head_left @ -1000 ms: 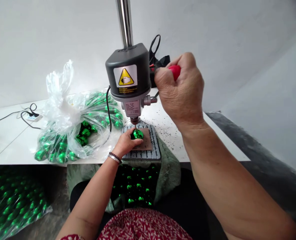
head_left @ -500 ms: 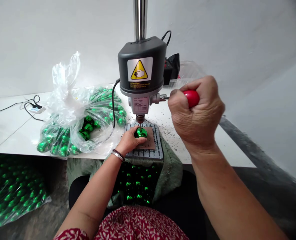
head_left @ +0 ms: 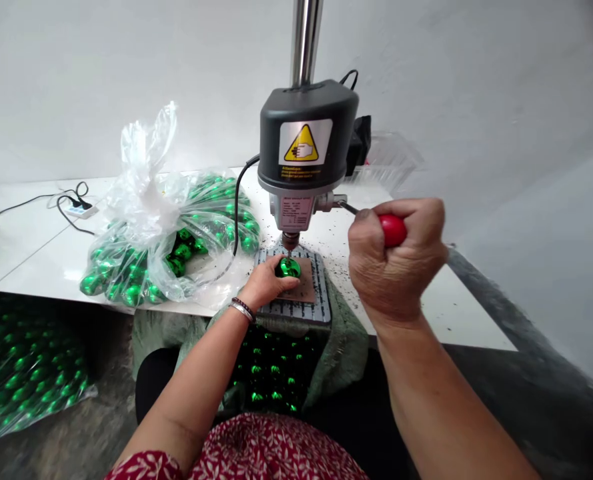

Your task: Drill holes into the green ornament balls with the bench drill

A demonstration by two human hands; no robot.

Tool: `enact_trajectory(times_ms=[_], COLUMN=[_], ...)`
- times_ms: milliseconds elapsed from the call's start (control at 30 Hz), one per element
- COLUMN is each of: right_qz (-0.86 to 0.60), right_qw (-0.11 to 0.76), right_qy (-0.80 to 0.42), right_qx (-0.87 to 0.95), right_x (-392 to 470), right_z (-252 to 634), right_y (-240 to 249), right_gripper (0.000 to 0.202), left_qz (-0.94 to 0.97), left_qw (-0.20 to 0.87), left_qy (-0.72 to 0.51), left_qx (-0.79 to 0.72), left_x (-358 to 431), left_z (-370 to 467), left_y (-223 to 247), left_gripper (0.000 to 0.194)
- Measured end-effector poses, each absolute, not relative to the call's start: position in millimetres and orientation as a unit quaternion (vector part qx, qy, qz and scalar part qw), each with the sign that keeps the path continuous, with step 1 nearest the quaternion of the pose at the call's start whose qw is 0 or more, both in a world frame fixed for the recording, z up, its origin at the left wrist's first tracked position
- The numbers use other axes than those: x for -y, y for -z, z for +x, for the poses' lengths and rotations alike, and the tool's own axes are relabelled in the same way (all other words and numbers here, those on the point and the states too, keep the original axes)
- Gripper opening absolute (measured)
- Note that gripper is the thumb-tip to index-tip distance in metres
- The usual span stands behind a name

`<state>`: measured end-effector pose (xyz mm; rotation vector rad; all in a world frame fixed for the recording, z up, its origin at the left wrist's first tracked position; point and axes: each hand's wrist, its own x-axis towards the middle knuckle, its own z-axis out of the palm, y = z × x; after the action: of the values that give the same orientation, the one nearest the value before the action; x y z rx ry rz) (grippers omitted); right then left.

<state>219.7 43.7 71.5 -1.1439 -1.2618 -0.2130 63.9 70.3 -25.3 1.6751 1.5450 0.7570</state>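
My left hand (head_left: 267, 285) pinches a shiny green ball ornament (head_left: 290, 269) between thumb and fingers. The ball rests on a small brown board (head_left: 306, 288) on the drill press base (head_left: 321, 308). Right above it is the chuck (head_left: 290, 240) of the drill press (head_left: 309, 140), its thin bit reaching the top of the ball; how deep it goes I cannot tell. My right hand (head_left: 399, 270) is closed around the red knob (head_left: 393, 231) of the feed lever, to the right of the machine and below the lever's pivot.
A clear plastic bag (head_left: 149, 213) of green balls lies left on the white table (head_left: 31, 253), near a power strip (head_left: 81, 210). Another bag of balls (head_left: 26, 380) is on the floor. Dark shavings surround the base. More balls (head_left: 276, 367) sit below it, beside green cloth (head_left: 343, 347).
My right hand has swung the lever knob downward. My left hand still holds the ball under the bit. The whole view has shifted slightly, so the machine appears further right.
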Motion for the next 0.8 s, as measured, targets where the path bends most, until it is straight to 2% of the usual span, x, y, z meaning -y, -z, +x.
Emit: enact_trajectory(times_ms=[333,533,700,800], right_qz=[-0.472,-0.449,-0.469,-0.549], right_qw=[0.662,0.656,0.657,0.613], right_qy=[0.141,0.134,0.088,-0.026], right_qx=[0.565,0.592,0.583,0.568], right_x=[-41,-38,-55,-68], right_z=[218,220,221,221], right_y=[-48,-33,-91,-133], right_gripper=[0.012,0.011,0.02,0.016], left_qz=[0.653,0.655,0.66,0.653], left_qw=[0.377,0.353,0.332,0.333], left_qy=[-0.322,-0.315,-0.311,-0.318], left_qx=[-0.572,-0.589,-0.599,-0.601], left_x=[-69,-71,-69,-56], left_z=[64,62,65,65], left_y=[29,33,32,26], left_gripper=[0.04,0.047,0.047,0.052])
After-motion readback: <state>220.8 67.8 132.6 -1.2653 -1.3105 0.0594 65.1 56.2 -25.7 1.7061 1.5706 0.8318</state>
